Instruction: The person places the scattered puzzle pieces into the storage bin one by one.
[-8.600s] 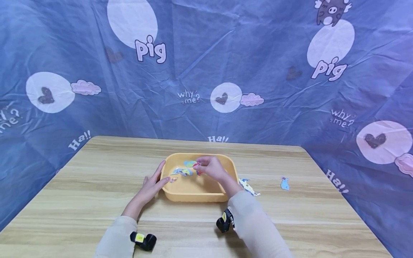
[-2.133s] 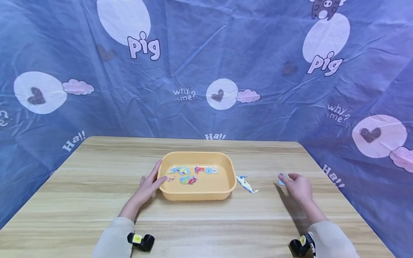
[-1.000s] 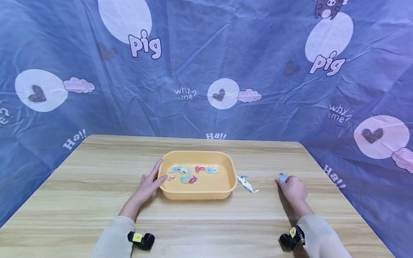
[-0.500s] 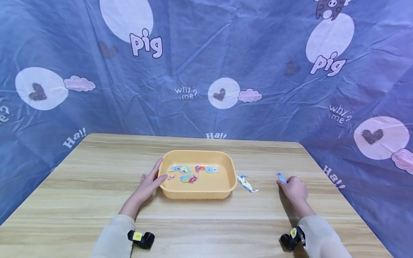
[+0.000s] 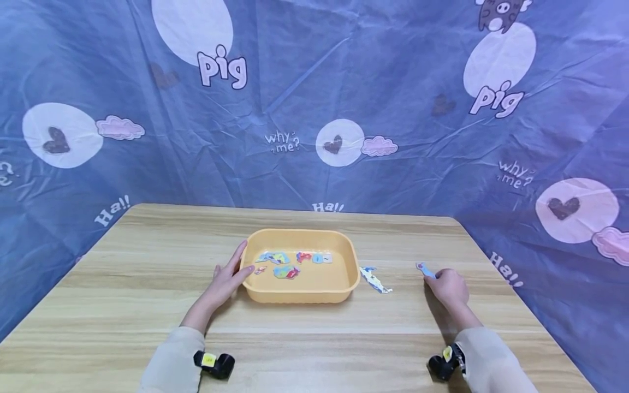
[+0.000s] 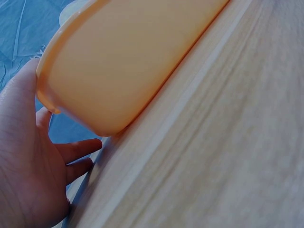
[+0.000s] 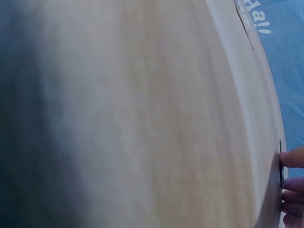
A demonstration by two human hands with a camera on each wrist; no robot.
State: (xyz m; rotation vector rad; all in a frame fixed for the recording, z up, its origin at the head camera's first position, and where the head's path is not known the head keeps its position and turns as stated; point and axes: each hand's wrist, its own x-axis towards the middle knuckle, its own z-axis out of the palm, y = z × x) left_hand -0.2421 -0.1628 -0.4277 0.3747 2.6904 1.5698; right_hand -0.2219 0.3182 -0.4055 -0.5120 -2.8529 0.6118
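Observation:
My left hand [image 5: 225, 283] holds the left side of a shallow yellow plastic tray [image 5: 304, 298], its thumb over the rim and the other fingers outside; the left wrist view shows the tray's outer wall [image 6: 123, 61]. To the tray's right, my right hand [image 5: 449, 286] pinches a flat light-blue cut-out piece [image 5: 426, 269] just at the tabletop. Its free end, with a small reddish print, points to the upper left. In the right wrist view, the fingers [image 7: 293, 159] appear at the right edge and the piece shows only as a thin dark edge.
Inside the tray lie several flat printed pieces: a blue-yellow one [image 5: 275, 257], a green-red one [image 5: 286, 272], a red one [image 5: 303, 256] and others. A long white-blue piece [image 5: 375, 280] lies beside the tray's right wall. A patterned blue cloth [image 5: 295, 98] hangs behind the wooden table [image 5: 295, 349].
My right hand has left the tray for the light-blue piece at the right and now pinches it. Over the last second the piece's free end has swung left. The left hand stays at the tray.

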